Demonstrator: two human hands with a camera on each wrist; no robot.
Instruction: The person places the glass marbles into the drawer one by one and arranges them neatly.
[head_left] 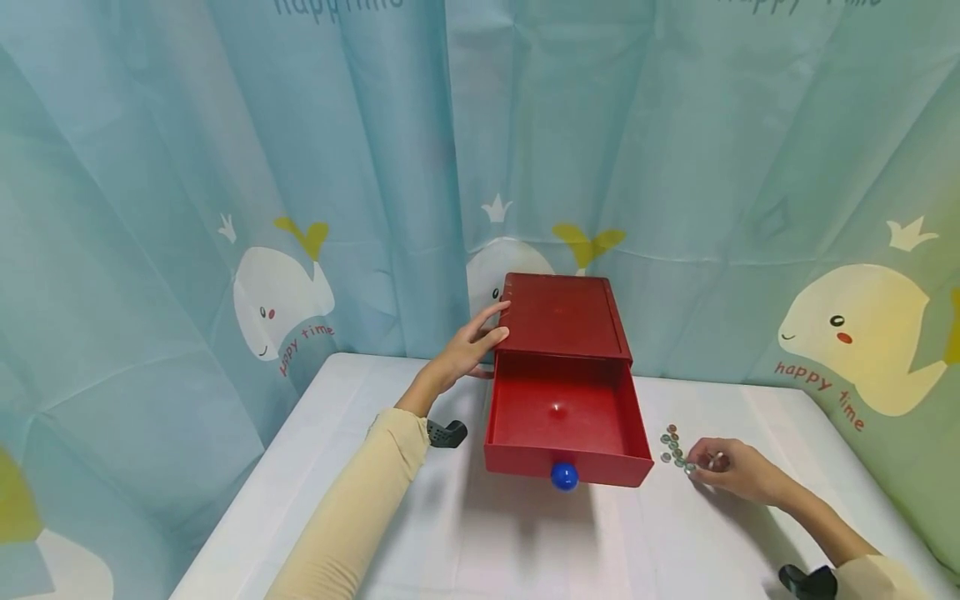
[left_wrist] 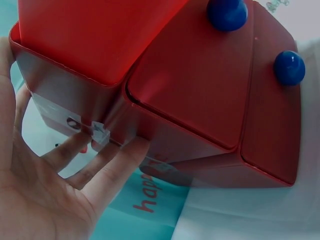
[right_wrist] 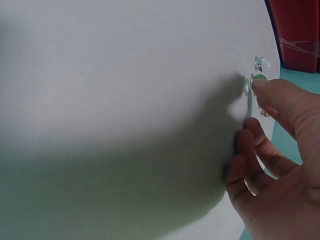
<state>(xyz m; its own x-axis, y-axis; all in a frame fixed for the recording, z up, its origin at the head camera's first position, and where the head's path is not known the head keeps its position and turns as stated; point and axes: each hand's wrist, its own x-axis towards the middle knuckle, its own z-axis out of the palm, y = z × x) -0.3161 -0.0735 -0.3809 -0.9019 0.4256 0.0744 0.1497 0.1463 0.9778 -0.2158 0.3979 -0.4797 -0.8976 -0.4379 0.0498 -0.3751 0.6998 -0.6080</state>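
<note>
A makeshift recording booth: whale-print curtains [head_left: 225, 208] enclose a white table [head_left: 525, 542].

On the curtain [head_left: 375, 167] behind my table, "happy time" runs in red beside the white whale [head_left: 279, 304] at left and under the yellow whale [head_left: 862, 333] at right. Along the frame's top edge, cut-off "happy time" lettering shows twice.

A white desk [head_left: 525, 542] stood against a pale blue curtain [head_left: 150, 167] that hung in soft folds behind it and to both sides. Cartoon whales were printed on the cloth: a white one [head_left: 277, 300] to the left with a yellow tail, and a cream one [head_left: 862, 333] to the right wearing a small crown, each lettered "happy time" in red.
</note>
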